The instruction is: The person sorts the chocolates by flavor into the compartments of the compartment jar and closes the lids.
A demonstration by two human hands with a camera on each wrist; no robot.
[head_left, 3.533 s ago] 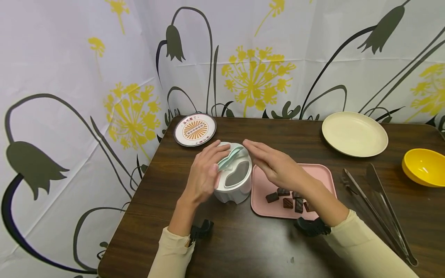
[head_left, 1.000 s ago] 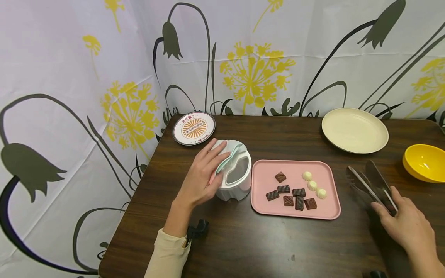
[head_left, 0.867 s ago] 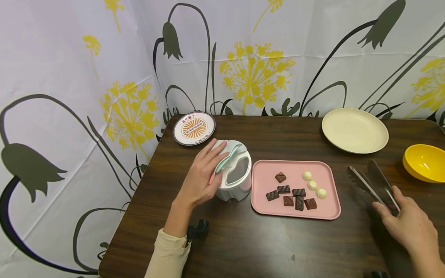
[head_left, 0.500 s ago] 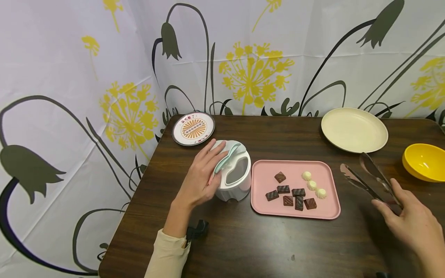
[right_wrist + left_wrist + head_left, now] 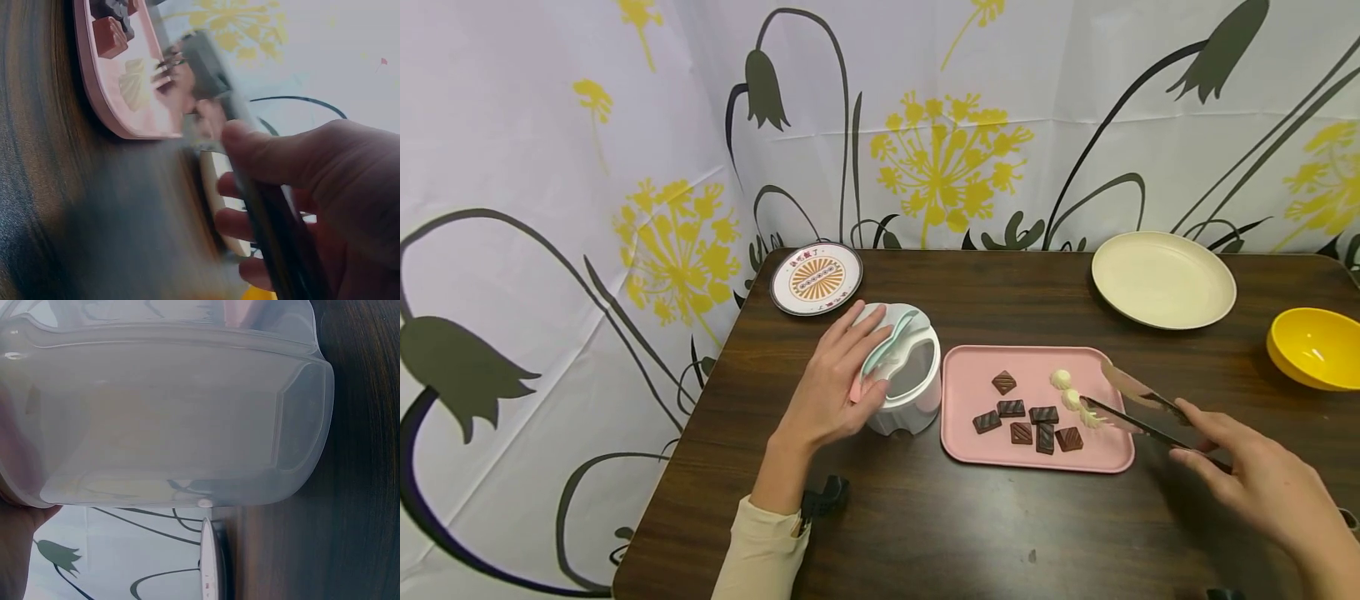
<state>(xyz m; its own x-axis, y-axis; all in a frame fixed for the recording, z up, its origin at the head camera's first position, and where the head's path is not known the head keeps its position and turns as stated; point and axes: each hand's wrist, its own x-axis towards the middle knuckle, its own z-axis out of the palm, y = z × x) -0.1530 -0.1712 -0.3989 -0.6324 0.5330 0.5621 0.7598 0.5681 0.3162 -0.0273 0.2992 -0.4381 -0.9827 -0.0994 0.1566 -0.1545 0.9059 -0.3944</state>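
My left hand (image 5: pixel 827 387) holds a white canister (image 5: pixel 917 404) from its left, the fingers bent over the top and the thumb low by a pink edge. A teal flap (image 5: pixel 886 343) stands tilted up under those fingers, and one opening in the lid shows. In the left wrist view the canister's translucent wall (image 5: pixel 175 419) fills most of the picture. My right hand (image 5: pixel 1262 479) grips metal tongs (image 5: pixel 1138 427). Their arms are spread, tips over the right side of a pink tray (image 5: pixel 958 367), by cream-coloured chocolates (image 5: pixel 1061 379). Dark chocolates (image 5: pixel 1011 408) lie further left.
A patterned plate (image 5: pixel 817 279) lies behind the canister at the table's back left. A cream plate (image 5: pixel 1163 279) and a yellow bowl (image 5: pixel 1317 348) stand at the back right. Patterned cloth (image 5: pixel 1075 167) hangs behind the dark wooden table (image 5: pixel 925 533).
My right hand came away from the canister, took up the tongs on the right, and brought their tips left over the tray. My left hand has stayed on the canister.
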